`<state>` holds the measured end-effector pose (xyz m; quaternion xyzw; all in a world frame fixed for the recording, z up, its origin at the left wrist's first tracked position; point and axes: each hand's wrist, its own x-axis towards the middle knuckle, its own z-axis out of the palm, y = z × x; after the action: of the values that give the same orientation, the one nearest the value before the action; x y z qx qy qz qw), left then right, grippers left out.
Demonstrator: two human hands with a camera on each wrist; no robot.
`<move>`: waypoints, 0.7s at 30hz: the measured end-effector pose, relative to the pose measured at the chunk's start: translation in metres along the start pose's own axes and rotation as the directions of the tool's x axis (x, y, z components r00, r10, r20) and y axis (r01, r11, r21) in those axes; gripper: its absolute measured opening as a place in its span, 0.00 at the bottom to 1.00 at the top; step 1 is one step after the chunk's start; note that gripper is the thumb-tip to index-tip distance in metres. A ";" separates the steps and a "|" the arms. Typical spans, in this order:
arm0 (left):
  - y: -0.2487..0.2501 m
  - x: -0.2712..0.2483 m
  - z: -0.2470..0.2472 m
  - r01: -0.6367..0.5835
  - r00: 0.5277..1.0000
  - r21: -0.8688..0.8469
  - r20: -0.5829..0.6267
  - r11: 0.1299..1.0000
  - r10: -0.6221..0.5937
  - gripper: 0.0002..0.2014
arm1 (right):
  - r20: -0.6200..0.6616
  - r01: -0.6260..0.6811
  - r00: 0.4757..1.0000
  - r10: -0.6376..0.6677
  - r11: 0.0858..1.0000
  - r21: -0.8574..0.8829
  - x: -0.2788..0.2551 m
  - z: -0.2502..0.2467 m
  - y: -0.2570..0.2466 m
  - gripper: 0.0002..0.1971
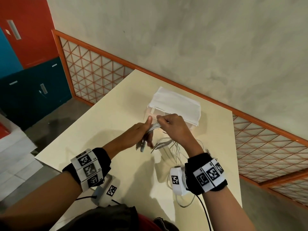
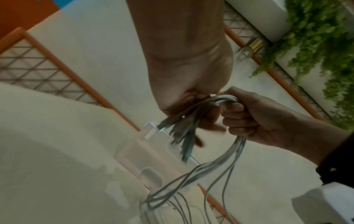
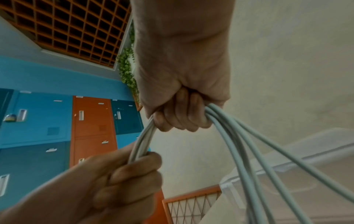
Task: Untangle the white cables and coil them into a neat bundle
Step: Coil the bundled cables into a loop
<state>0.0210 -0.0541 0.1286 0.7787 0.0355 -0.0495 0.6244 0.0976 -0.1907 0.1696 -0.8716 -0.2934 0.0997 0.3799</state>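
R hand (image 3: 182,97) fist grips white cables (image 3: 239,144) at top; strands fan down-right. L hand (image 3: 122,181) below-left clamps same bunch. Lockers (image 3: 57,128) behind, blue & orange.

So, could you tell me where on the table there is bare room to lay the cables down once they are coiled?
The table is bare on its left side, between the left hand and the left edge, and also right of the white-covered box. It is crowded under the right hand, where the loose white cables trail down to the near edge.
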 end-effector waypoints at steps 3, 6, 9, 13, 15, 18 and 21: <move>0.003 -0.005 0.001 0.013 0.999 -0.177 0.036 0.984 -0.006 0.25 | 0.023 -0.054 0.998 0.053 0.997 0.051 0.000 -0.013 0.006 0.26; 0.014 -0.006 -0.010 -0.027 1.000 -0.328 -0.023 0.944 0.020 0.23 | 0.148 -0.189 0.977 0.155 0.948 0.255 -0.004 -0.015 0.023 0.29; 0.025 -0.002 -0.025 -0.065 0.997 -0.415 -0.074 0.908 0.038 0.23 | 0.189 -0.239 0.967 0.170 0.862 0.447 -0.011 -0.002 0.042 0.27; 0.019 -0.002 -0.020 -0.089 0.994 -0.343 -0.097 0.935 0.059 0.22 | 0.159 -0.278 0.960 0.229 0.753 0.597 -0.014 0.016 0.042 0.28; 0.012 -0.002 -0.011 -0.105 0.991 -0.305 -0.110 0.947 0.074 0.22 | 0.121 -0.288 0.953 0.277 0.712 0.641 -0.013 0.019 0.035 0.27; 0.004 0.002 0.004 -0.145 0.984 -0.241 -0.140 0.960 0.114 0.19 | 0.071 -0.277 0.949 0.308 0.704 0.654 -0.008 0.023 0.025 0.26; 0.003 0.006 0.015 -0.160 0.975 -0.111 -0.176 0.981 0.139 0.13 | 0.068 -0.306 0.938 0.340 0.718 0.625 -0.003 0.029 0.017 0.26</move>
<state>0.0271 -0.0695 0.1275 0.7401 0.0318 0.0655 0.6685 0.0917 -0.1842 0.1373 -0.7351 -0.0769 0.2334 0.6318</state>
